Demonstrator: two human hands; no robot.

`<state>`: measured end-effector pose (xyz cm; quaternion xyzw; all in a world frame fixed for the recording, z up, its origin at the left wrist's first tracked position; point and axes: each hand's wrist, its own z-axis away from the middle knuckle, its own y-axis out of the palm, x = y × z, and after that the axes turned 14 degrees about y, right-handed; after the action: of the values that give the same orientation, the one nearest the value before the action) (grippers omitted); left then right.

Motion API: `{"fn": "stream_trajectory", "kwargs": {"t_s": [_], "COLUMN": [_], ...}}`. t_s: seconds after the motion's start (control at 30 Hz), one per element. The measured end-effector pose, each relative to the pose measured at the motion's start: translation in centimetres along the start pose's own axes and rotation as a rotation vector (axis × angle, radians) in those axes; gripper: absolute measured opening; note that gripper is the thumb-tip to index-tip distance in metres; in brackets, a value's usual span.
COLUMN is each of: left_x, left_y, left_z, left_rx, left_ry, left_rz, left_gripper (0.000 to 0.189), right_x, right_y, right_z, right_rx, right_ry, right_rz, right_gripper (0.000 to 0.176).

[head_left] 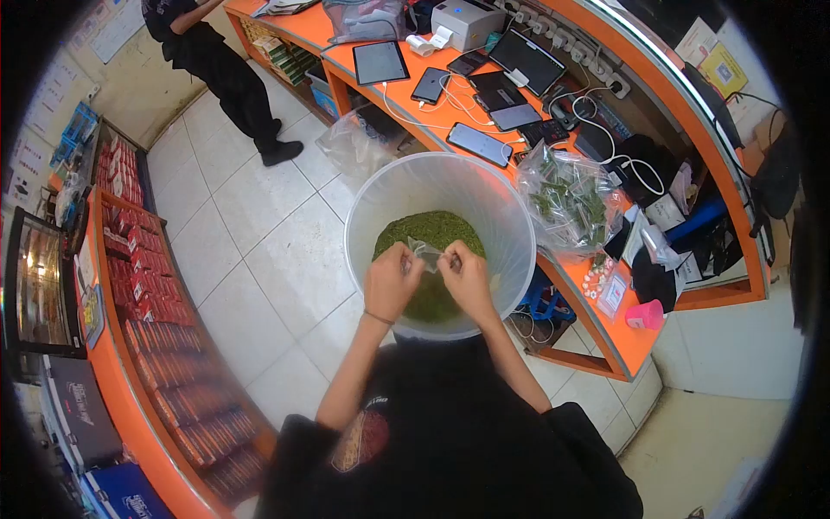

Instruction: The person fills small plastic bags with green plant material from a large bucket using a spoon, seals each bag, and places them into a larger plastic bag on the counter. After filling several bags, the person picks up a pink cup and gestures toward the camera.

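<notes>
My left hand (393, 281) and my right hand (465, 281) are closed on the two sides of a small clear plastic bag (425, 253). Both hands are over a large translucent bucket (363, 216). Inside the bucket lies a heap of fine green dried leaf material (437, 227). Whether the small bag has anything in it is too small to tell. A big clear plastic bag with green-filled packets (571, 199) rests on the orange counter, to the right of the bucket.
The orange counter (424, 130) carries a tablet (379, 63), phones (480, 144), a laptop (527, 62), a label printer (467, 24) and a pink cup (644, 315). Left stands a shelf of red boxes (147, 259). Another person (229, 78) stands beyond, on the tiled floor.
</notes>
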<state>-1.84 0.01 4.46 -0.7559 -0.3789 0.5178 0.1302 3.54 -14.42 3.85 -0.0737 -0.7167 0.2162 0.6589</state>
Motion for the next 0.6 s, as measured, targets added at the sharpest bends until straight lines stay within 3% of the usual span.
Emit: {"fn": "stream_trajectory", "kwargs": {"t_s": [0.13, 0.23, 0.3, 0.33, 0.4, 0.47, 0.6], "left_x": [0.2, 0.7, 0.5, 0.2, -0.7, -1.6, -1.4], "left_y": [-0.1, -0.3, -0.3, -0.6, -1.3, -1.7, -1.4], "left_z": [-0.1, -0.2, -0.4, -0.5, -0.6, -0.6, -0.6], "left_rx": [0.042, 0.032, -0.044, -0.044, 0.143, 0.14, 0.159], "left_ry": [-0.088, -0.045, 0.199, 0.2, 0.195, 0.199, 0.102], "left_rz": [0.148, 0.015, 0.056, 0.056, 0.25, 0.239, 0.179], "left_gripper": [0.019, 0.025, 0.037, 0.037, 0.051, 0.054, 0.06], "right_x": [0.5, -0.3, -0.4, -0.7, -1.6, -2.5, -1.0], "right_y": [-0.2, -0.2, 0.0, 0.1, 0.1, -0.1, -1.1], "right_z": [0.2, -0.4, -0.3, -0.4, -0.7, -1.2, -1.0], "right_rx": [0.171, 0.04, 0.03, 0.077, 0.121, 0.289, 0.358], "right_ry": [-0.073, -0.004, 0.027, 0.052, 0.081, 0.262, 0.309], "right_rz": [-0.077, -0.016, 0.045, 0.024, 0.004, -0.328, -0.366], "right_gripper": [0.012, 0.011, 0.01, 0.009, 0.009, 0.008, 0.011]}}
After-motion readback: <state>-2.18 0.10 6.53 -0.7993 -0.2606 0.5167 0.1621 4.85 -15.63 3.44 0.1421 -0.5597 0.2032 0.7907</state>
